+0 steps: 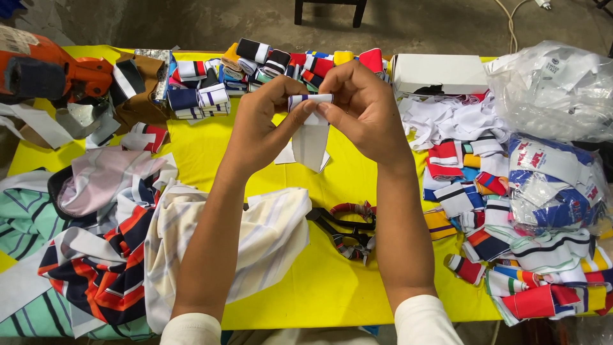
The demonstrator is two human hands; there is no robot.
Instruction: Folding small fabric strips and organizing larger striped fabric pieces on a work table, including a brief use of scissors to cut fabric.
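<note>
My left hand (258, 124) and my right hand (361, 105) are raised over a yellow table (319, 287), both pinching the top edge of a white knit collar strip (311, 137) with thin dark stripes. The strip hangs folded down between the two hands. Below my forearms lie black scissors with cloth-wrapped handles (345, 227) and a cream striped fabric piece (255, 239).
Rolled striped collar strips (255, 64) line the far edge. A heap of coloured collars (511, 223) and plastic bags (555, 89) fill the right. A white box (440, 73) sits at the back. Striped garment pieces (96, 255) lie left, an orange machine (51, 70) far left.
</note>
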